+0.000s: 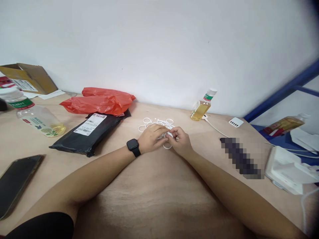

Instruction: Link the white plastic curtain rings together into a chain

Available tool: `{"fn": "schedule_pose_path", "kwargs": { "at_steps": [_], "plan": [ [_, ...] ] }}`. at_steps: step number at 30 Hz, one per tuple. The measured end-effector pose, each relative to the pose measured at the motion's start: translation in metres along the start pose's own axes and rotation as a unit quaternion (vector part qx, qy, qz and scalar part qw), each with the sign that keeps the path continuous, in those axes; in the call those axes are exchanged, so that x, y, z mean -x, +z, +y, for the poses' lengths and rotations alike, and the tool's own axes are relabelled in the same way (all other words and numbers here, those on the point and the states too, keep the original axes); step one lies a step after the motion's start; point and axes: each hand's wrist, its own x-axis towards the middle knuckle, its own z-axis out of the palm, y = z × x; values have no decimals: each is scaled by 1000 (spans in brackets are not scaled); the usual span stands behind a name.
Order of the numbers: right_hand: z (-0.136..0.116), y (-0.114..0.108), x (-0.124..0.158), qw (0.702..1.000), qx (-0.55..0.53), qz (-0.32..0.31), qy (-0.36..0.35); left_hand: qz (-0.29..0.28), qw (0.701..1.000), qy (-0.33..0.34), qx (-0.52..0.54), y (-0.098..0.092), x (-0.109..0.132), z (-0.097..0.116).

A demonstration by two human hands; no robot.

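1. While the right hand [181,141] pinches a small white piece [170,134] between thumb and fingertips, the left hand [152,136] curves over the heap beside it; whether that one grips anything, I cannot tell.
2. White rings [169,125] lie overlapping toward the far edge of the wooden surface [149,186], under and just beyond both hands, too tangled to count; one loop shows on the near side, below the fingertips.
3. They are thin, smooth and round.
4. Two clear, white-capped bottles hold yellow liquid: one bottle [37,116] toward the left edge, one bottle [200,109] by the far edge.
5. One glossy black mailer [98,134] and crinkled red plastic [99,104] lie left of the heap.
6. One five-port charger [236,122] sits near the far right corner.
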Motion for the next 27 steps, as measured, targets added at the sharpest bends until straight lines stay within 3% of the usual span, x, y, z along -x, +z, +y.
{"fn": "schedule_pose_path", "kwargs": {
  "at_steps": [8,15,24,27],
  "plan": [
    [-7,-12,9,996,45,62,-49,1,997,-77,0,1,2,2],
    [-9,-20,11,986,69,29,-146,9,991,-134,25,1,2,-3],
    [-17,-17,20,985,59,32,-161,17,998,-63,5,-11,7,16],
    [-22,-16,26,982,53,32,-176,7,998,-67,5,-12,11,25]
  ]
}}
